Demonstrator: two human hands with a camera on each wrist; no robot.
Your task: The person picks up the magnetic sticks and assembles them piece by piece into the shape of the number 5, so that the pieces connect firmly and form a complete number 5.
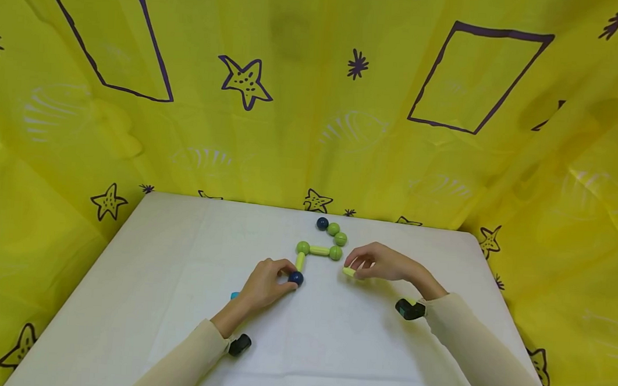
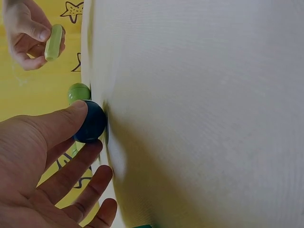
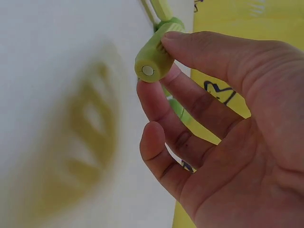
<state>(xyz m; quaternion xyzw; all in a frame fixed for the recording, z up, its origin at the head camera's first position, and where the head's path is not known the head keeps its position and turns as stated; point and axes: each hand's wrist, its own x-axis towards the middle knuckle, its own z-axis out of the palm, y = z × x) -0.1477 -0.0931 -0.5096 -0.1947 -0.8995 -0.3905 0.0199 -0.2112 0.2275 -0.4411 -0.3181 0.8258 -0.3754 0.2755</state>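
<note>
My left hand (image 1: 263, 285) pinches a dark blue ball (image 2: 91, 122) between thumb and index finger at the tabletop; its other fingers spread loosely. From this ball a pale yellow-green rod (image 1: 299, 262) runs back to a green ball (image 1: 303, 248). A second rod (image 1: 319, 250) links that one to another green ball (image 1: 335, 253) on the right. Just right of the chain, my right hand (image 1: 381, 262) holds a loose yellow-green rod (image 3: 154, 59) by thumb and fingertips, raised off the table. The rod's end, with a round silvery disc, faces the right wrist camera.
Behind the chain lie two green balls (image 1: 340, 239) and a dark blue ball (image 1: 322, 223) in a curved row. A small bright blue piece (image 1: 235, 295) is partly hidden behind my left wrist. A yellow patterned curtain (image 1: 290, 145) surrounds the white table (image 1: 190, 257) at back and sides.
</note>
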